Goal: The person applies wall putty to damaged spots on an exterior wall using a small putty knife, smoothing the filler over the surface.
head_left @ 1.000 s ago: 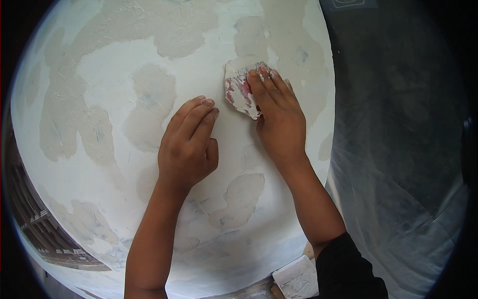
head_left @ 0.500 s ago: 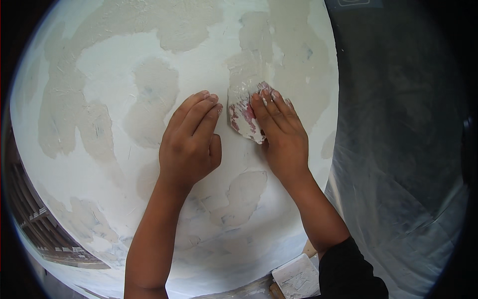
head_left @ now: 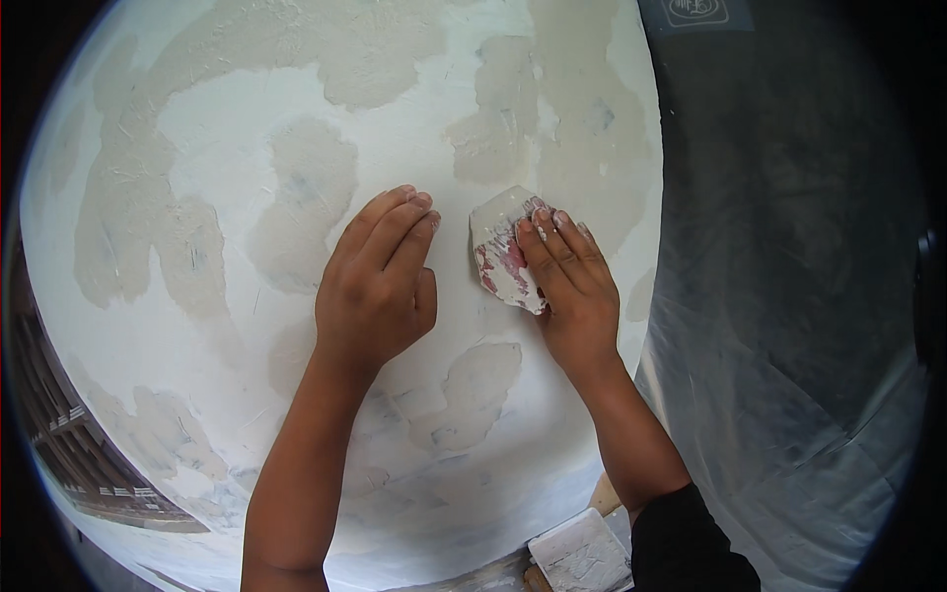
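Observation:
A large, pale rounded surface (head_left: 414,128) with beige filler patches spreads beneath both hands. My right hand (head_left: 572,276) holds a flat, uneven-edged scrap (head_left: 505,255) against it, fingers over its right side and thumb mostly hidden. White crust and reddish patches cover the scrap, which resembles worn sandpaper, though I cannot make out its material. Left of it, my left hand (head_left: 380,266) lies on the same surface, its dusty-tipped fingers stretched out side by side and thumb bent alongside. Nothing shows in that hand.
A whitish rectangular piece smeared with filler (head_left: 582,553) sits at the bottom, beside my right sleeve. Clear plastic sheeting (head_left: 760,444) and a dark covering (head_left: 789,178) lie past the right edge. Brown slatted objects (head_left: 89,454) show at the lower left.
My right hand has slid the scrap toward me and slightly right over the surface. The left hand has stayed nearly in place.

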Motion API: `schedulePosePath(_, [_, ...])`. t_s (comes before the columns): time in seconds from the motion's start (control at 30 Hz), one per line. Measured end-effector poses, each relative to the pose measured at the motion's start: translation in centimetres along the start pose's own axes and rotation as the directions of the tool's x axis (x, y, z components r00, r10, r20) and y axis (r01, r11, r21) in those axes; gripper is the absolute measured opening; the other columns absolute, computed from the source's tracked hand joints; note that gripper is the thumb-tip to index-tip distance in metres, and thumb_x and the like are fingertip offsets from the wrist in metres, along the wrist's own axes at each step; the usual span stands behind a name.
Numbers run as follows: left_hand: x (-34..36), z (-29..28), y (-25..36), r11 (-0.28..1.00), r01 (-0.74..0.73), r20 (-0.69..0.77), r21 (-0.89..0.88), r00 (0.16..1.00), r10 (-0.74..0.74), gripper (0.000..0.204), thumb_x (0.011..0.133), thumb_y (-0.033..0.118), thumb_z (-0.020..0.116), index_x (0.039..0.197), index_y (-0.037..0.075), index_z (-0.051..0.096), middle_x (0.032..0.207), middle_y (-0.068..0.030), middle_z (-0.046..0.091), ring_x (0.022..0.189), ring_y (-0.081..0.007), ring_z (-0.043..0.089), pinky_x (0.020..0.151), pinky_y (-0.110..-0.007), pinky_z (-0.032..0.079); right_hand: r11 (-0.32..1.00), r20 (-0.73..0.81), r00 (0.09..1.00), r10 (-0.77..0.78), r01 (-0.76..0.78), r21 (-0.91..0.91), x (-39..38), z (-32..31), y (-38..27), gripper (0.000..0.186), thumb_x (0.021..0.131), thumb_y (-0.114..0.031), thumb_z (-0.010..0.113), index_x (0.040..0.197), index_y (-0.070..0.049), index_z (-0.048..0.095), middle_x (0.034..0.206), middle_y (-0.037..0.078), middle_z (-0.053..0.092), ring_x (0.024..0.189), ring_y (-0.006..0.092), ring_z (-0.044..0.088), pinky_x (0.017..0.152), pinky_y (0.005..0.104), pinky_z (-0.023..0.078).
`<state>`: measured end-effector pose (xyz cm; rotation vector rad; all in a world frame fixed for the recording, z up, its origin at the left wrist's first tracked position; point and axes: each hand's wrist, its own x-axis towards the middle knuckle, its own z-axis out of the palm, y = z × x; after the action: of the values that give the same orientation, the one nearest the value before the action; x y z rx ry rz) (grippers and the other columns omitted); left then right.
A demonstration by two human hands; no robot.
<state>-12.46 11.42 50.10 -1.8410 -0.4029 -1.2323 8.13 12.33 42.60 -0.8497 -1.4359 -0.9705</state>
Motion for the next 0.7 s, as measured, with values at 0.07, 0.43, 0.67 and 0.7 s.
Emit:
schedulePosePath(0.07, [0.1, 0.2, 0.1, 1.000, -0.014, 0.001, -0.023, 1.000, 0.014, 0.040, 0.067, -0.012, 0.048, 0.100, -0.008, 0.070, 0.113, -0.0150, 0.068, 0.117, -0.0306, 0.063, 0.100, -0.040, 0.052, 1.000, -0.057, 0.998, -0.013, 0.014, 0.017, 1.6, -0.5, 0.1, 0.059, 0.075, 0.004, 0.070, 0.132, -0.010, 0.063, 0.135, 0.011, 0.063, 0.127, 0.0294, 0.057, 0.108, 0.0464, 0.044])
schedulePosePath(0.43, [0.0, 0.2, 0.0, 0.999, -0.008, -0.003, -0.032, 1.000, 0.008, 0.039, 0.068, -0.011, 0.049, 0.101, -0.007, 0.070, 0.113, -0.0153, 0.068, 0.117, -0.0312, 0.063, 0.099, -0.040, 0.053, 0.999, -0.044, 0.998, -0.035, 0.034, -0.005, 0.8, -0.4, 0.4, 0.048, 0.078, 0.001, 0.069, 0.125, -0.009, 0.068, 0.130, 0.010, 0.066, 0.125, 0.0276, 0.059, 0.107, 0.0472, 0.046])
schedulePosePath(0.67, [0.4, -0.1, 0.2, 0.999, -0.021, -0.010, -0.043, 1.000, 0.020, 0.038, 0.068, -0.011, 0.050, 0.101, -0.007, 0.069, 0.114, -0.0150, 0.067, 0.117, -0.0309, 0.062, 0.099, -0.040, 0.053, 0.995, -0.048, 0.996, -0.068, 0.064, -0.080, 6.3, 0.1, 0.7, 0.048, 0.086, 0.002, 0.060, 0.133, -0.010, 0.063, 0.134, 0.011, 0.063, 0.128, 0.0284, 0.057, 0.108, 0.0462, 0.045])
schedulePosePath(0.7, [0.1, -0.2, 0.0, 0.999, -0.018, -0.011, -0.039, 1.000, 0.017, 0.038, 0.068, -0.011, 0.050, 0.101, -0.007, 0.069, 0.114, -0.0150, 0.067, 0.117, -0.0309, 0.062, 0.099, -0.040, 0.053, 0.995, -0.048, 0.996, -0.071, 0.067, -0.076, 4.3, 0.6, 0.2, 0.048, 0.086, 0.002, 0.060, 0.133, -0.010, 0.063, 0.134, 0.011, 0.063, 0.128, 0.0284, 0.057, 0.108, 0.0462, 0.045])
